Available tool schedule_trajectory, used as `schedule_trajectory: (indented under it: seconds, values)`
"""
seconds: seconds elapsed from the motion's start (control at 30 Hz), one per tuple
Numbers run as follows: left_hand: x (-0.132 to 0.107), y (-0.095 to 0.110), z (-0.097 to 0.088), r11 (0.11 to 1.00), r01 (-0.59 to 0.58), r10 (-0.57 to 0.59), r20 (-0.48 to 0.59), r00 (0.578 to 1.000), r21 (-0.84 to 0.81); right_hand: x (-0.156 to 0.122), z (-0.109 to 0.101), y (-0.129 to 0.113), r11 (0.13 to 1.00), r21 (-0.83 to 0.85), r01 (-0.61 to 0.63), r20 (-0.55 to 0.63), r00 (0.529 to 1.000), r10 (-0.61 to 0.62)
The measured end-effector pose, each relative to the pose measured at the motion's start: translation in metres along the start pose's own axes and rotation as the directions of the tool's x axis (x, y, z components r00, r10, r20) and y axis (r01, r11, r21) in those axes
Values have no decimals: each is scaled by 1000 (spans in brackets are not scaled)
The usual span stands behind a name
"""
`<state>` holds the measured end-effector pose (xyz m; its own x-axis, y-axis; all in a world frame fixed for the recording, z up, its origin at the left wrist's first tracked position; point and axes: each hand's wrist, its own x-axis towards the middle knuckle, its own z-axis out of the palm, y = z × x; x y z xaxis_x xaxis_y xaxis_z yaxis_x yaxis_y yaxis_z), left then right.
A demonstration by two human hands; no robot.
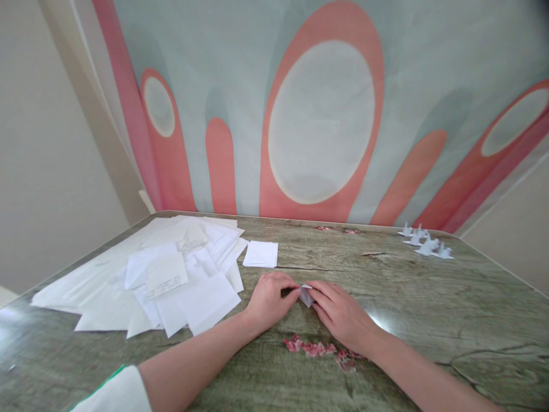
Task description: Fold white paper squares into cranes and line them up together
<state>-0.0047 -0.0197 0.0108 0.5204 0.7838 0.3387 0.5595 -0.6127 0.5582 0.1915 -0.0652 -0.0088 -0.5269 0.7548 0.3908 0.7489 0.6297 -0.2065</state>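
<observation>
We note loose papers (206, 300) spread left of the left hand (273, 300), overlapping and unsecured; in our judgement, a sideways sweep of that forearm, close beside them, could drag sheets out. The square stack (261, 254) just beyond this hand could be knocked askew by a forward reach. Between both hands lies the folded paper (306, 296), small and thin; uneven finger pressure could crease it off line, and a pull apart could tear it. Well beyond and right of the right hand (341, 315), light paper cranes (429, 246) could topple if brushed.

As to pose, we find the left hand pinching the folded paper's left edge between thumb and forefinger, knuckles raised. The right hand grips its right side, fingers extended flat and low over the tabletop (472, 309).
</observation>
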Motion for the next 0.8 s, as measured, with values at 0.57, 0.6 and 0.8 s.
schedule_trajectory:
  seconds: [0.57,0.6,0.8]
  values:
    - [1,-9,3,992,-53,57,29,998,-116,0,1,-1,999,-21,-32,40,999,33]
    - [1,-10,4,991,-50,54,27,998,-123,1,1,-1,999,-22,-31,41,999,32]
    - [3,-11,4,984,-18,23,24,999,-179,2,-2,-2,1000,-9,-19,20,1000,19]
